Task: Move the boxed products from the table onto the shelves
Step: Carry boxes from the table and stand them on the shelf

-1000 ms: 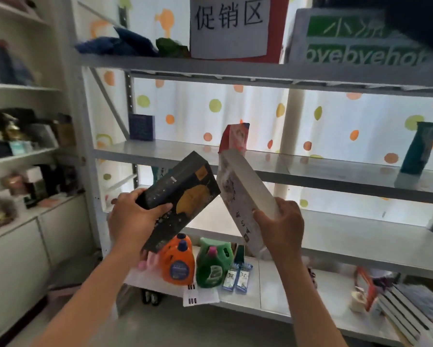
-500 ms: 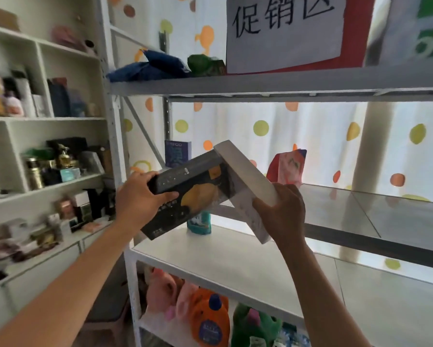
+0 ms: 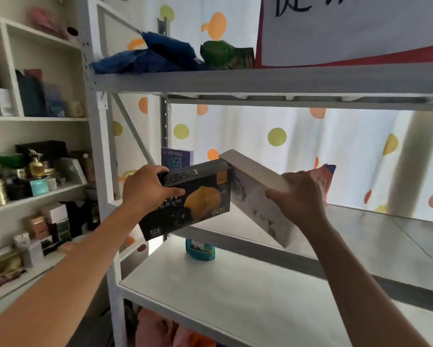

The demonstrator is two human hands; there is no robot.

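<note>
— Left hand (image 3: 147, 189) first: what's it doing?

— Fingers curled over the top corner of the dark box (image 3: 189, 201), thumb on its front. It's held in the air, tilted, just in front of the middle shelf (image 3: 375, 236) and overlapping that shelf's front edge.

— And the other one?

— My right hand (image 3: 298, 196) grips the white box (image 3: 258, 194), wrapped around its long edge. That box leans steeply, upper corner touching the dark box, lower corner hanging below the middle shelf's front edge.

— So neither is down yet?

— No. Both are off the table and up at the middle shelf, but I'd say neither rests on it. I judge this as the placing step, just begun.

— Anything already on that shelf?

— A purple box (image 3: 176, 159) stands at its back, behind the dark box, and a reddish packet (image 3: 323, 176) stands behind my right hand. I can't tell whether either was part of this job.

— What's left?

— Level each box, slide it onto the middle shelf, let go. The table isn't in view, so how many boxes wait there I can't say.
</note>
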